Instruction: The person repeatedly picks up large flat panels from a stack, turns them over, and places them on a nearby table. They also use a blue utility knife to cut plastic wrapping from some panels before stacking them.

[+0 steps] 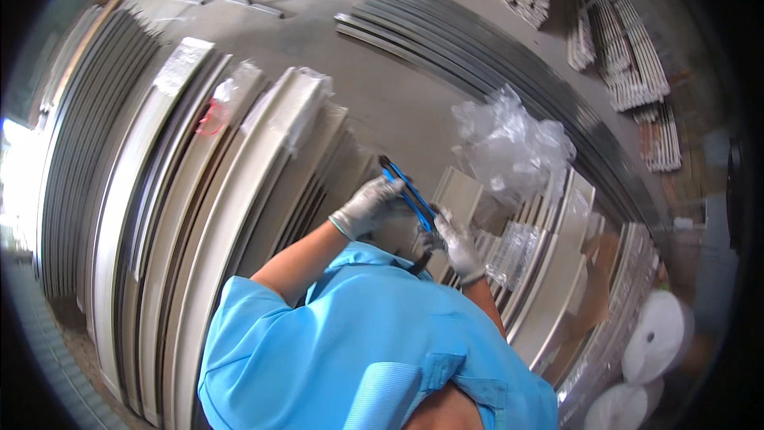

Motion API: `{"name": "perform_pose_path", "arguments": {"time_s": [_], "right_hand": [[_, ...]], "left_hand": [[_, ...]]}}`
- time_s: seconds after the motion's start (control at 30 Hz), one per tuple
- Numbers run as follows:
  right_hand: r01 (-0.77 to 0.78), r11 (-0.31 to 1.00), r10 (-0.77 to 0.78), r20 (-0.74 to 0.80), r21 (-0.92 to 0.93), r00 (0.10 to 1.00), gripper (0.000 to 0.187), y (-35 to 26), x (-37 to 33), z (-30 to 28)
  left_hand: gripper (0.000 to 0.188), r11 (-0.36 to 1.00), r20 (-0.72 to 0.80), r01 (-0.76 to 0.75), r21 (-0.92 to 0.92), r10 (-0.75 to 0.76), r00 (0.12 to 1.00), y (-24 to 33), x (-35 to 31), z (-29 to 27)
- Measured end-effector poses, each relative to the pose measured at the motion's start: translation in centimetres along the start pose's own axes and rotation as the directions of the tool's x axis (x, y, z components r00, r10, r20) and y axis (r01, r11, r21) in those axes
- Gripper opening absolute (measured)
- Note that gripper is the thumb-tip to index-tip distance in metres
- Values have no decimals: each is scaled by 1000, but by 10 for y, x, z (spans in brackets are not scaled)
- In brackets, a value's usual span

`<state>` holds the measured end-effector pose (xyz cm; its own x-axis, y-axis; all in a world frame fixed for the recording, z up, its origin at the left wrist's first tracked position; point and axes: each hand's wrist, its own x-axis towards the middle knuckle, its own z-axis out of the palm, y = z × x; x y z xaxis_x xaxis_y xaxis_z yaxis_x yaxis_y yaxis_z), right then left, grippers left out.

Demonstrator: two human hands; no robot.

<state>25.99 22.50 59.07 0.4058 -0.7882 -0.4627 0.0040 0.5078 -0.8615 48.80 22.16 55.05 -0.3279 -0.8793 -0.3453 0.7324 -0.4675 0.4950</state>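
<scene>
In front of my chest I hold a long, narrow blue-and-black hand tool [409,188], tilted with its black tip up to the left. Its exact kind does not show clearly. My left hand [368,204], in a pale grey work glove, is closed around the tool near the upper end. At the lower end my right hand [457,244], gloved alike, is closed against it, with its fingers partly hidden. A dark piece hangs just below the tool, close to my light blue shirt [342,326], too blurred to name.
Long pale profiles [231,191] stand stacked to my left, some with plastic wrap on their ends. Crumpled clear plastic [517,143] lies on more profiles [557,271] at my right. Dark grey profiles [446,32] lie on the floor ahead. White rolls [656,334] stand at the lower right.
</scene>
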Motion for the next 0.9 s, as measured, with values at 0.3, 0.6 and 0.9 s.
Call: {"name": "perform_pose_path", "arguments": {"time_s": [0.3, 0.6, 0.9], "right_hand": [[18, 747, -164, -158, -665, 974, 38, 20, 103, -111], [-83, 377, 62, -64, -922, 996, 33, -21, 235, -273], [227, 333, 86, 270, -915, 959, 37, -205, 468, -257]], "left_hand": [[25, 957, -363, -256, -135, 193, 912, 83, 69, -53], [15, 815, -604, -561, -147, 375, 703, 142, 190, -73], [17, 641, -746, -739, -208, 385, 544, 167, 278, -39]]}}
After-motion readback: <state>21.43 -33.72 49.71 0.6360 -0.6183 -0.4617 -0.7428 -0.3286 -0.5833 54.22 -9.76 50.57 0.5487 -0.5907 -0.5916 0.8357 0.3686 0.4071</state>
